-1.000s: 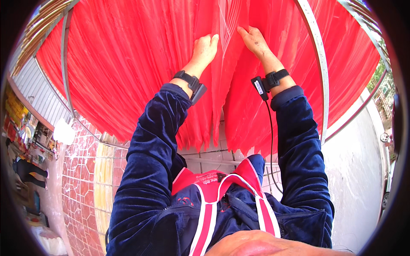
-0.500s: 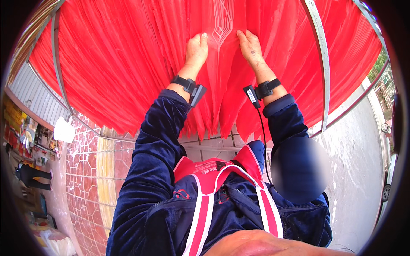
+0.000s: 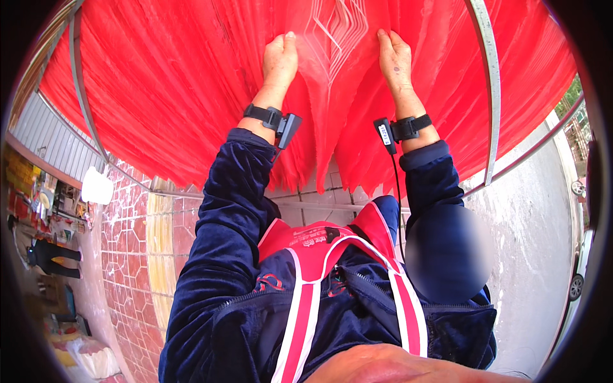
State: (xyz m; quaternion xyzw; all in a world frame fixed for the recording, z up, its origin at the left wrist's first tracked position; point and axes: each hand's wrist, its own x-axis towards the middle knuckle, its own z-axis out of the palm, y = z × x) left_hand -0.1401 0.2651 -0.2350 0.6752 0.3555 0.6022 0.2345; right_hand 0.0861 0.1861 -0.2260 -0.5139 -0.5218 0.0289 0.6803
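A dense mass of thin red cloth-like sheets (image 3: 191, 96) hangs in folds in front of me. My left hand (image 3: 280, 60) is closed on the edge of the sheets, thumb on top. Level with it, my right hand (image 3: 395, 59) pinches the sheets on the other side of a central gap. Between the two, nested pale V-shaped lines (image 3: 332, 48) run down the red material to a point. The fingertips of both hands are partly hidden in the folds. Each wrist wears a black strap with a small device.
A metal frame with an upright bar (image 3: 488, 83) on the right and another (image 3: 78, 76) on the left surrounds the sheets. A white container (image 3: 97, 186) stands at left by the red tiled paving (image 3: 124, 255). Far left, a person (image 3: 54, 258) stands near cluttered goods. Parked cars line the right.
My hands have moved apart and slightly farther forward, with the sheets still gripped. The gap between them has widened, and the pale lines have spread out.
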